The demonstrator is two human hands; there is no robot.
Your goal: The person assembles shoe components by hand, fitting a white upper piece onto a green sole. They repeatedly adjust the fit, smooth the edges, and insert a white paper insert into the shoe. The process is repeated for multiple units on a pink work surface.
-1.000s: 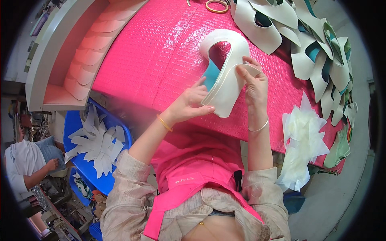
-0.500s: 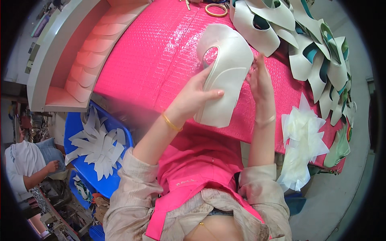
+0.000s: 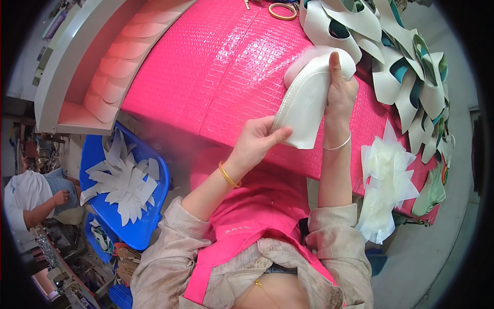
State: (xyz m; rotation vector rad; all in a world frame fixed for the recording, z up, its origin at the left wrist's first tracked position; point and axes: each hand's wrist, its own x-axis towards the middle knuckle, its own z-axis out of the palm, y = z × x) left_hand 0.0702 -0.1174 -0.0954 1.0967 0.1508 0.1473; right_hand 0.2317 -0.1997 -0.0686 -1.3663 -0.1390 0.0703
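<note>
1. Shoe upper, white and curved, is held up just above the table between both hands; it looks light and pliable (likely to flex if gripped at one end), so its stitched edges seem the surest hold.
2. Pink textured sheeting covers the table, with a heap of white and teal uppers along its far right.
3. Blue bin of white cut pieces sits low to the left, beside another person seated there.
4. Left hand has its fingers closed on the upper's lower edge.
5. Right hand cups the far side, thumb laid flat along it.
</note>
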